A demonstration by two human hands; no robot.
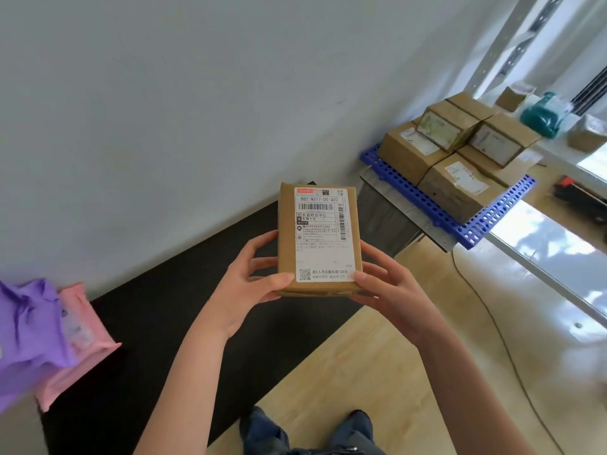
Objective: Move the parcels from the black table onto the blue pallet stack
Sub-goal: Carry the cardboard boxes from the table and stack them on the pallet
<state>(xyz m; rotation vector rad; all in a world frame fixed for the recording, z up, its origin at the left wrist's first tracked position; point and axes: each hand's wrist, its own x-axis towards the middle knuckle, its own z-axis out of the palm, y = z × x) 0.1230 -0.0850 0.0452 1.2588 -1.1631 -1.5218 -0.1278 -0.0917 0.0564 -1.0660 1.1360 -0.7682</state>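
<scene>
At the far left we see a purple mailer bag (26, 326) and a pink mailer bag (78, 339) lying on the black counter (184, 307), presumably waiting their turn. Moving right, the left hand (243, 287) and the right hand (394, 290) carry a brown parcel (318, 238) in the air, off the counter, label up. The fingers (262, 243) of each hand curl round its near end, thumbs pressed on the top face (a two-sided hold that, we judge, keeps the box level and the label readable). Further right, well apart from the parcel, the blue pallet stack (486, 221) bears several cardboard boxes (456, 188) packed close in two layers, labels showing. Bare pallet shows along its near edge, so we judge the parcel likely goes there or on top.
</scene>
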